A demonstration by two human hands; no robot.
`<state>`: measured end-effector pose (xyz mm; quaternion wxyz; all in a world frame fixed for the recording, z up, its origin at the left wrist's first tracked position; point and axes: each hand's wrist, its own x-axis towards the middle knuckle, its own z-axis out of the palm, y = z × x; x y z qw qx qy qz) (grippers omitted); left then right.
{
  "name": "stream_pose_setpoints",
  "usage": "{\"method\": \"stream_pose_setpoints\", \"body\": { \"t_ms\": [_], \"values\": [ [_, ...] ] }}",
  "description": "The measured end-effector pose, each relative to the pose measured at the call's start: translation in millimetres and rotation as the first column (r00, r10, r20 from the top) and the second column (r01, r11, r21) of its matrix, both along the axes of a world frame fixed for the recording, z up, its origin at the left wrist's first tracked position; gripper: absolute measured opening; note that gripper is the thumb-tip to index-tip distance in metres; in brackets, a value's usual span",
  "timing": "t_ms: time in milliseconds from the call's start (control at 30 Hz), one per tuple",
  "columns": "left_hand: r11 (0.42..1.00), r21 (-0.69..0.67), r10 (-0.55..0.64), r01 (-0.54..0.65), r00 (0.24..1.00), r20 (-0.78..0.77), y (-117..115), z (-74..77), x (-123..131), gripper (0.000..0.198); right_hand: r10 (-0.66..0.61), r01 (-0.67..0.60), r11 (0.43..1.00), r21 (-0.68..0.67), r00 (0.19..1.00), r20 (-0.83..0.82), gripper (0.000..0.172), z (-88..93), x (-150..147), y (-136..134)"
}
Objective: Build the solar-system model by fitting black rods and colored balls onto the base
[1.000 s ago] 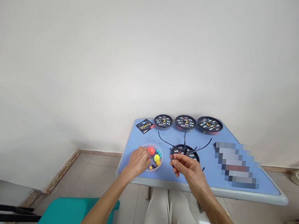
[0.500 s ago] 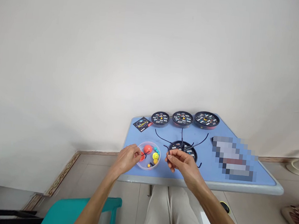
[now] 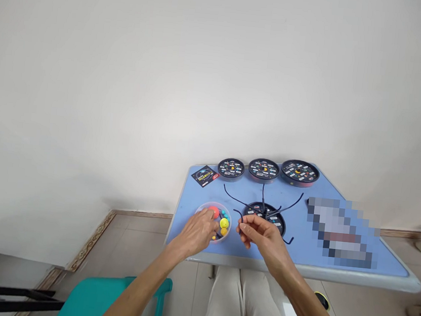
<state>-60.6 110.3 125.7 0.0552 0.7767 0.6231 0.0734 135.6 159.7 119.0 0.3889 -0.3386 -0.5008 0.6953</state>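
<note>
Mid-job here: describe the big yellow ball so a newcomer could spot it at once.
On the blue table, find the round clear dish at the near edge, by the left hand. Near the dish's right rim sits the yellow ball: lemon yellow, smaller than the red ball, and larger than the amber ball just below it.

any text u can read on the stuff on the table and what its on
Nothing can be quoted; every text is too small or blurred:
Black card: pale title lettering, too small to read.
Red oval mark on the card: too small to read.
Back discs: rows of small labels, too small to read.
Front disc: small labels, too small to read.
Pixelated object: blurred, unreadable.
</note>
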Motion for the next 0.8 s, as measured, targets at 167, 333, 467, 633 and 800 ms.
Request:
{"method": "stream_pose_setpoints", "body": {
  "t_ms": [167, 333, 467, 633, 800],
  "values": [
    [0.991, -0.127, -0.031, 0.042, 0.996, 0.084, 13.9, -2.6, 5.9, 0.018, 0.007, -0.007, 1.000, -0.006, 1.000, -0.002, 0.037, 0.0, -0.7, -0.1],
    [0.993, -0.115, -0.011, 0.029, 0.987, 0.159, 20.3, 5.3, 0.5, 0.017, -0.021, 0.021, 1.000, -0.020, 0.999, -0.024, 0.038, 4.6, 1.8, -1.7],
    [0.984, -0.158, 0.169, -0.082, 0.709, 0.684, 5.6, 15.3, 1.3, 0.006, -0.045, 0.035, 0.996, -0.079, 0.991, -0.124, 0.036, 9.9, 3.4, -5.5],
    [0.971, -0.234, 0.235, -0.046, 0.014, 0.972, -26.1, 18.4, 28.9, 0.024, -0.025, -0.026, 0.984, -0.178, 0.959, -0.283, 0.032, 18.3, 1.2, -17.9],
    [0.985, -0.148, 0.131, -0.089, -0.174, 0.976, -42.4, 13.9, 55.0, 0.033, -0.032, -0.065, 0.968, -0.242, 0.925, -0.378, 0.025, 19.6, 2.3, -29.2]
  ]
}}
